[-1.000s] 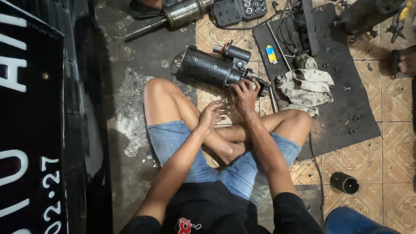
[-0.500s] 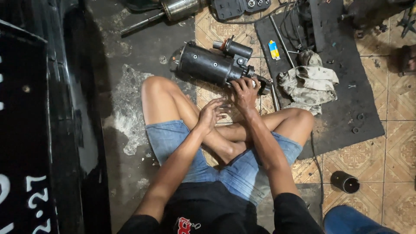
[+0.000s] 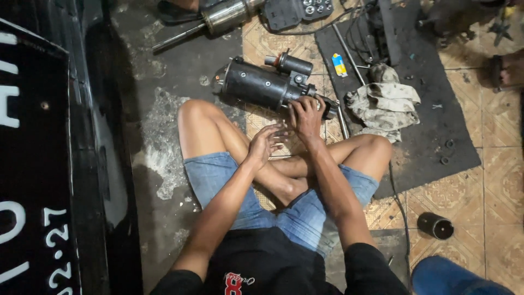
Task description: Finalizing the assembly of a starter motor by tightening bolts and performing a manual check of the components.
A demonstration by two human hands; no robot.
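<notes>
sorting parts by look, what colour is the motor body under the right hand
Black, slightly dusty, seen in the head view: the motor lies under the right hand.

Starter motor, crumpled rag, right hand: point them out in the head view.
starter motor (image 3: 256, 84): head view, on its dark main barrel.
crumpled rag (image 3: 385, 104): head view, middle of the folds.
right hand (image 3: 305, 116): head view, back of the hand, on the motor's end.

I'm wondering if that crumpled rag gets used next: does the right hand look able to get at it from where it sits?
Probably yes: the right hand rests on the black motor's end, and the rag lies just beside it with nothing between.
</notes>
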